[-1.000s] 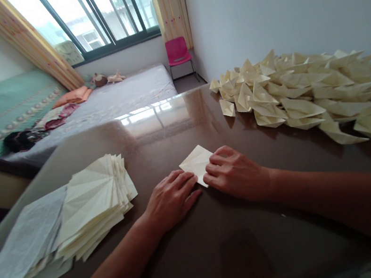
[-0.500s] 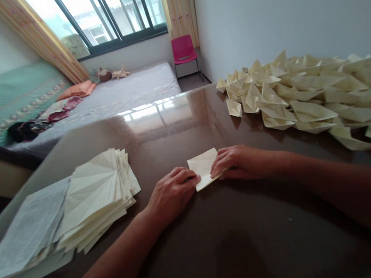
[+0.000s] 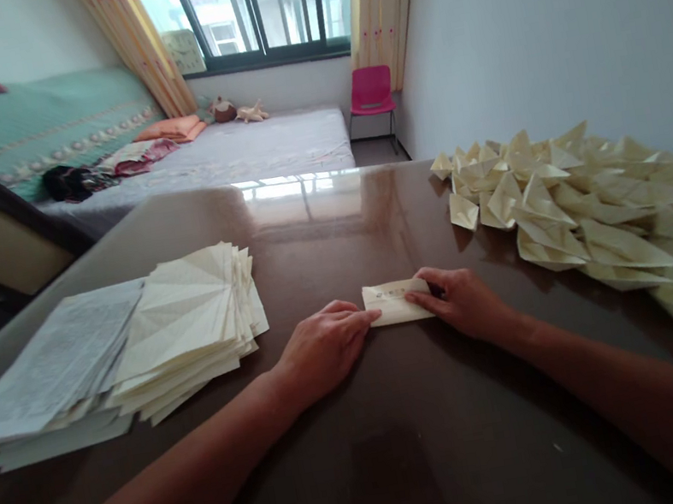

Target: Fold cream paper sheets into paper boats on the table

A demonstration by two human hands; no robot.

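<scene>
A small cream sheet of paper (image 3: 394, 310), folded into a flat rectangle with printed marks along its upper part, lies on the dark glossy table. My left hand (image 3: 328, 342) holds its left edge, the thumb on top and the other fingers close together. At the right end, my right hand (image 3: 467, 298) pinches the paper between thumb and fingers. Off to the left is a stack of creased cream paper sheets (image 3: 187, 313), overlapping some printed white sheets (image 3: 62, 361). A big heap of folded paper boats (image 3: 603, 213) covers the table's right side.
Beyond the table (image 3: 322, 246) stand a bed (image 3: 290, 138) and a pink chair (image 3: 372, 91) under the window. A dark cabinet (image 3: 3, 246) is at the left, and a wall (image 3: 548, 15) runs along the right.
The squarish folded paper now shows as a narrower rectangle with printed marks facing up. My right thumb has come onto its front. The view has turned somewhat left.
</scene>
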